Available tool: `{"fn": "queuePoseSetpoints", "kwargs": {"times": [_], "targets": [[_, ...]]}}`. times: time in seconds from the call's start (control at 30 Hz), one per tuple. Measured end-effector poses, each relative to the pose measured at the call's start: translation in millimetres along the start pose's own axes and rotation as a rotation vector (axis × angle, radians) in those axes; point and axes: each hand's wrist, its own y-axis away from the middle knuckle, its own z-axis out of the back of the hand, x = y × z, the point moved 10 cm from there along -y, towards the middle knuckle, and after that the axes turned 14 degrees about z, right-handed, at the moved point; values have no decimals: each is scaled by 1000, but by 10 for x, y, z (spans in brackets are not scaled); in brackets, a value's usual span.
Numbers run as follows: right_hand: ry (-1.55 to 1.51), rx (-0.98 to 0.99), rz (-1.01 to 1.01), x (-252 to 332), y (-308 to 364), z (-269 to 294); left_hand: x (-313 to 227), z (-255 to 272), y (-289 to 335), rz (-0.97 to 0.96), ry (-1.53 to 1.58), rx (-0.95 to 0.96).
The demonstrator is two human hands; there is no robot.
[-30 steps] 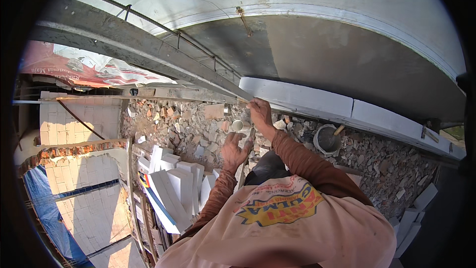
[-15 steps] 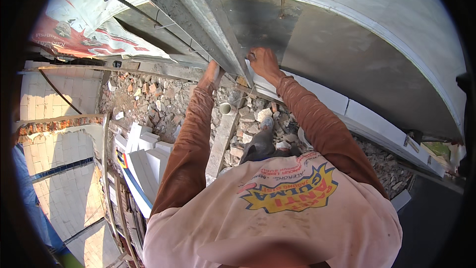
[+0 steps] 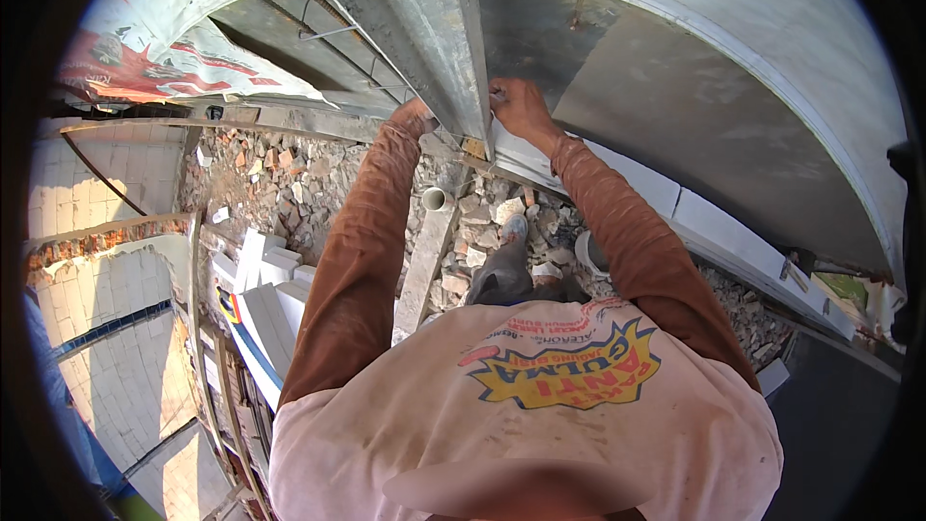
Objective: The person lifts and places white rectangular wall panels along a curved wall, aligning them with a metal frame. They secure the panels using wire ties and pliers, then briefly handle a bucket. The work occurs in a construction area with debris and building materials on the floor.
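Observation:
A grey metal post [image 3: 439, 39] rises between my two hands. My left hand [image 3: 413, 118] is at the post's left side, close to the steel bars [image 3: 318, 29] with their bent wire ties. Its fingers are curled and partly hidden by the post's edge; what they hold cannot be made out. On the other side, my right hand [image 3: 524, 111] is closed, thumb and fingers pinched together against the post's right edge. Whatever sits in that pinch is too small to name. Below the right wrist runs a row of white blocks [image 3: 632, 178].
Broken brick and stone rubble [image 3: 289, 174] covers the ground around my foot [image 3: 514, 229]. An upright pipe [image 3: 434, 199] stands by a concrete beam [image 3: 424, 265]. White blocks [image 3: 260, 270] are piled at left. A dark grey wall [image 3: 694, 125] curves along the right, and a printed sheet [image 3: 183, 68] hangs at far left.
The view has shifted slightly, so the post sits farther right. My right hand has drawn in against the post's edge and its fingers are more curled. My left hand stays at the post's left side.

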Motion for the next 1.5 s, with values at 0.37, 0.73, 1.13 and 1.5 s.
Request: {"fn": "queuePoseSetpoints", "kwargs": {"times": [0.37,0.73,1.13,1.5], "targets": [[-574,-48,-475,-317,409,-12,236,167,155,-246,466,-131],[-820,-146,-578,-262,1358,-568,363,643,811,-444,909,-94],[-965,-162,-484,24,1286,109,559,563,1502,-196,297,-360],[-1077,-210,-548,151,1909,8,930,224,1636,-39,-156,-694]]}}
